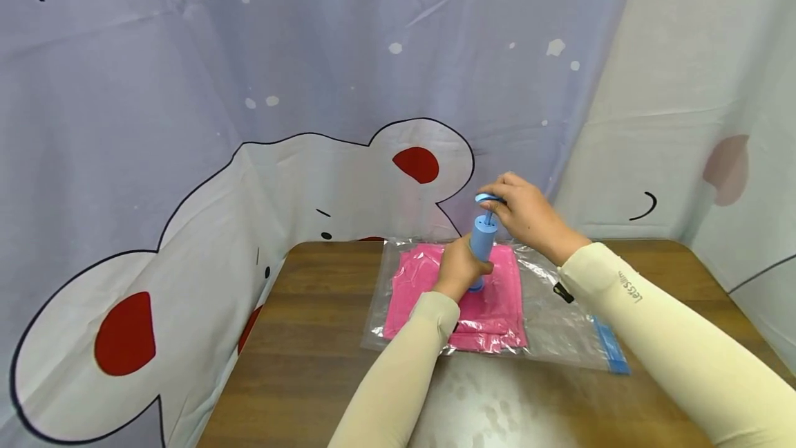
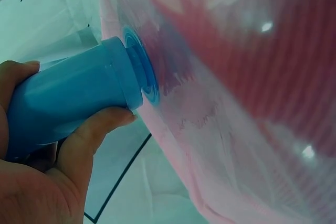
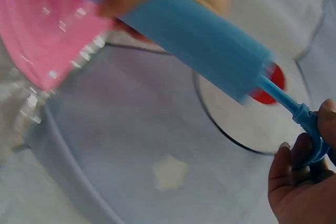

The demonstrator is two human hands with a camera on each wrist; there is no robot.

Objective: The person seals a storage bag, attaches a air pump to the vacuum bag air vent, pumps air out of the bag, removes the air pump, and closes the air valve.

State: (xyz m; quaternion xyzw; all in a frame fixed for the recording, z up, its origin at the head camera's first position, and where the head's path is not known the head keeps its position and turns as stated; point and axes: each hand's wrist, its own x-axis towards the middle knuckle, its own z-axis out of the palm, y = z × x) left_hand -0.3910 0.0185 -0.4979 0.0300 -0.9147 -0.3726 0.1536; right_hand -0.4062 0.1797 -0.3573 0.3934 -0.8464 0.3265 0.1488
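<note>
My left hand [image 1: 461, 265] grips the barrel of a blue hand pump [image 1: 483, 237], which stands on a clear plastic storage bag [image 1: 553, 316]. Folded pink fabric [image 1: 413, 289] lies inside the bag. In the left wrist view, the pump's lower end sits at a round blue valve [image 2: 142, 64] on the bag, with thumb and fingers around the barrel. My right hand [image 1: 528, 213] holds the pump's handle [image 3: 312, 135] above the barrel. A length of the thin rod [image 3: 278, 93] shows between handle and barrel in the right wrist view.
The bag rests on a brown wooden table [image 1: 298, 337], its blue-edged end [image 1: 611, 348] toward the right. A small black clip-like piece [image 1: 563, 292] shows beside the right sleeve. Behind the table hangs a printed curtain [image 1: 311, 68].
</note>
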